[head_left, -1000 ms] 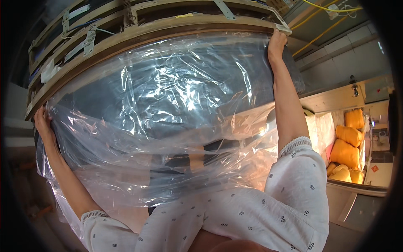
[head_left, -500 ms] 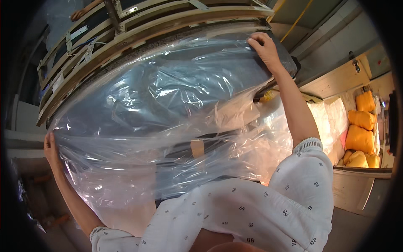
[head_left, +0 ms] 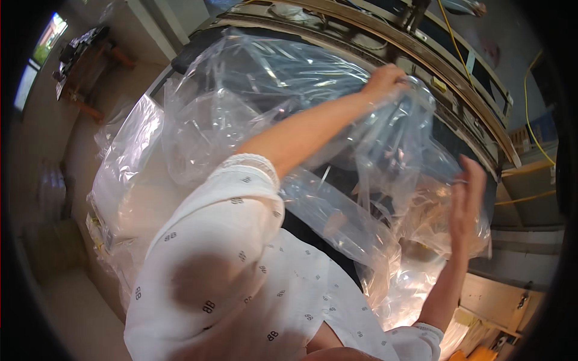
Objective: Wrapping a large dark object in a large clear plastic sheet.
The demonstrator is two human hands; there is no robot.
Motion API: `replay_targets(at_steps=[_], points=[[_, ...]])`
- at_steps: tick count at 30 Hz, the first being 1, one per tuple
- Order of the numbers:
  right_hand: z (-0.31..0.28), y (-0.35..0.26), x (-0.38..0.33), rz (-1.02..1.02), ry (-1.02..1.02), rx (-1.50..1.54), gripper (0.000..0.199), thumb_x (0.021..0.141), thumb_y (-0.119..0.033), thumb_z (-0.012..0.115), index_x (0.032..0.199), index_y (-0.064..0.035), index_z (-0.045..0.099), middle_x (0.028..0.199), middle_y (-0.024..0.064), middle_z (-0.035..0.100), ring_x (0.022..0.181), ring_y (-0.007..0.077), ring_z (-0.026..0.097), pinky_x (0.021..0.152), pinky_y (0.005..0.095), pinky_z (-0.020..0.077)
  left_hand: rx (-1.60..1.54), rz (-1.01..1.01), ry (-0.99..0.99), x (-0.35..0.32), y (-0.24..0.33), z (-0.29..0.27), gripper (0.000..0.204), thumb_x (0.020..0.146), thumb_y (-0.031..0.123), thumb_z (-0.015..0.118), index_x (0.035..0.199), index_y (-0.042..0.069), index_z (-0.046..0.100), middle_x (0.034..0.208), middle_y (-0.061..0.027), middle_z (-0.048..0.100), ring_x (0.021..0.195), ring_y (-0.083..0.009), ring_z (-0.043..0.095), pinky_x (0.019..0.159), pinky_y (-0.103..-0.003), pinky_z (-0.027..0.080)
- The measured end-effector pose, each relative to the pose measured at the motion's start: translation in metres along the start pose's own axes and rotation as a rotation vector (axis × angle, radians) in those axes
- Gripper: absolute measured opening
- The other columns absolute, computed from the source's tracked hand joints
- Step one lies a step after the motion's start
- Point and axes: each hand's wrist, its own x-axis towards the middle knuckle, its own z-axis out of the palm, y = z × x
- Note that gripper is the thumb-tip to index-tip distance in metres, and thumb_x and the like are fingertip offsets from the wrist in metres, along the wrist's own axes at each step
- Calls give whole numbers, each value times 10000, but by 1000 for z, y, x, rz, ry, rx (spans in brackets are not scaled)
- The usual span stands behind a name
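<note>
A large clear plastic sheet (head_left: pixel 271 96) is draped over a dark bulky item, crumpled and glossy. Its lower right edge is touched by the right hand (head_left: pixel 465 201), fingers apart, while the left hand (head_left: pixel 385 79) is clenched on a fold higher up. Beyond, a wooden frame (head_left: pixel 457 78) with small yellow labels (head_left: pixel 439 85) is seen.

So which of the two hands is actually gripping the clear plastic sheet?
The left hand, fingers closed on the clear plastic sheet up top; the right hand is open, fingers spread beside it.
</note>
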Motion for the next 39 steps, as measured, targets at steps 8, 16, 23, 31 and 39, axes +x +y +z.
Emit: replay_targets(at_steps=[8,16,23,31,39], points=[[7,106,-29,63,-235,-526,480,932,-278,323,1353,-50,300,1404,118,294,1303,292,249,1053,380,183,324,109,50,-86,84,-193,350,769,116,604,1112,89,538,1136,-114,520,1062,-290,495,888,-361,413],[5,120,26,297,-167,-294,447,935,-269,352,1290,1,385,1325,167,394,1217,299,377,1001,327,282,488,-949,123,-295,-60,-440,716,883,535,369,1292,-52,344,1353,-175,353,1245,-280,345,1031,-328,243],[115,-85,45,-35,-335,258,205,848,-173,536,990,-26,552,892,86,569,816,216,541,745,300,427,-116,-1114,89,-339,-44,-417,447,903,418,433,1091,35,567,874,-18,530,816,-110,488,750,-247,382],[148,-114,14,-35,-1021,306,159,811,-179,557,920,-64,573,773,76,620,633,201,559,618,301,437,35,-839,144,-258,98,-451,294,909,208,473,1132,27,538,562,8,426,399,-19,317,356,-161,241],[141,-103,-9,-112,-788,293,423,766,-234,636,1130,-69,498,885,67,615,710,200,561,628,333,444,-595,-461,-14,-184,177,-374,439,856,111,453,1250,-73,396,745,-107,589,339,-105,459,334,-189,342]])
